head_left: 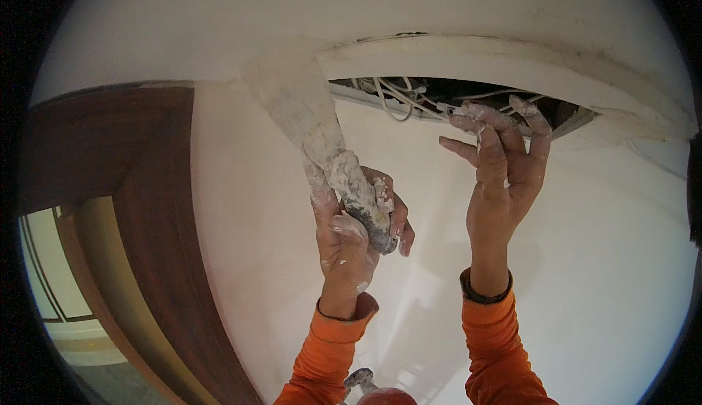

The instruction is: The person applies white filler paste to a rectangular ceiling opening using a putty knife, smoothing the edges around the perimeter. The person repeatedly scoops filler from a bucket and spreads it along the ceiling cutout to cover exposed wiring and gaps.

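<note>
My left hand (344, 248) is closed around the handle of a putty knife (296, 112). Its wide blade points up and to the left, close to the pale ceiling surface. White plaster is caked on the handle, and both hands are smeared with it. My right hand (508, 167) is raised at the edge of a long opening (556, 116) in the ceiling. Its fingers are partly bent and spread apart, with no held object visible. Beside its fingertips, white cables (391, 101) hang in loops out of the dark gap.
A dark brown wooden door frame (157, 207) stands at the left, with another room seen through it. Behind my hands is a white wall (607, 259). At the lower edge a red rounded thing (387, 397) and a grey, plaster-stained piece (361, 379) show partly.
</note>
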Demonstrator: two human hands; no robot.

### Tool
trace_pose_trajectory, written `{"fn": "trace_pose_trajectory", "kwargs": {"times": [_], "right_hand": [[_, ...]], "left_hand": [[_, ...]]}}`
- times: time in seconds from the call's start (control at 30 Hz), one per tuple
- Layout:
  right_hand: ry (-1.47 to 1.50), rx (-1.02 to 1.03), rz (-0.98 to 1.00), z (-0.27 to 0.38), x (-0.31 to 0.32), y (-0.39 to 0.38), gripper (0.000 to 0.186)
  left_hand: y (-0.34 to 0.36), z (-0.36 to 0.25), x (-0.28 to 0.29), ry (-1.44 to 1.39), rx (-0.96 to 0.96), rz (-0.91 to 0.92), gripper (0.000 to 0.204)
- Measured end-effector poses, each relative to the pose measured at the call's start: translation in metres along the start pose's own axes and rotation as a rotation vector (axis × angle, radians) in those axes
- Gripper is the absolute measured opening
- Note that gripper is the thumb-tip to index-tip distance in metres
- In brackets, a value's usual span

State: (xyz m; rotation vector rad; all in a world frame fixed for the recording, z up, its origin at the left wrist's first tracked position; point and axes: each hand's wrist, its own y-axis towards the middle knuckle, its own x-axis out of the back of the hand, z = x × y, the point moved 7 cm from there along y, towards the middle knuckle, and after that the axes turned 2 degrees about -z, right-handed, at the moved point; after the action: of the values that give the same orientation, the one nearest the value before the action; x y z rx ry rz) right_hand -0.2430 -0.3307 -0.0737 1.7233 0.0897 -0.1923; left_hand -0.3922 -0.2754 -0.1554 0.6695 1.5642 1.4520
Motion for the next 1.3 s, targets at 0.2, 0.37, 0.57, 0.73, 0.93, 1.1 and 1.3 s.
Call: {"fn": "trace_pose_trajectory", "kwargs": {"times": [0.2, 0.37, 0.57, 0.73, 0.93, 1.1, 1.3], "right_hand": [[-0.237, 0.092, 0.316, 0.006, -0.026, -0.021, 0.03], [-0.338, 0.206, 0.55, 0.015, -0.048, -0.047, 0.046], [-0.251, 0.035, 0.572, 0.004, -0.042, -0.071, 0.059], [-0.437, 0.124, 0.463, -0.002, -0.017, -0.069, 0.032], [-0.739, 0.189, 0.18, 0.016, 0.018, -0.074, 0.032], [-0.701, 0.343, 0.159, 0.028, 0.038, -0.078, 0.046], [-0.992, 0.72, 0.153, 0.062, 0.032, -0.066, 0.057]], "left_hand": [[-0.006, 0.018, 0.016, -0.306, 0.03, 0.098, 0.086], [-0.029, 0.017, 0.012, 0.092, 0.117, -0.258, 0.128], [-0.05, 0.032, 0.017, -0.052, 0.027, -0.009, 0.137], [-0.034, 0.044, 0.044, 0.176, 0.07, -0.115, 0.12], [0.058, 0.039, 0.043, -0.112, 0.049, -0.243, 0.1], [0.104, 0.054, 0.034, -0.554, 0.007, -0.121, 0.081], [0.121, 0.057, 0.025, -0.567, -0.13, -0.13, 0.046]]}}
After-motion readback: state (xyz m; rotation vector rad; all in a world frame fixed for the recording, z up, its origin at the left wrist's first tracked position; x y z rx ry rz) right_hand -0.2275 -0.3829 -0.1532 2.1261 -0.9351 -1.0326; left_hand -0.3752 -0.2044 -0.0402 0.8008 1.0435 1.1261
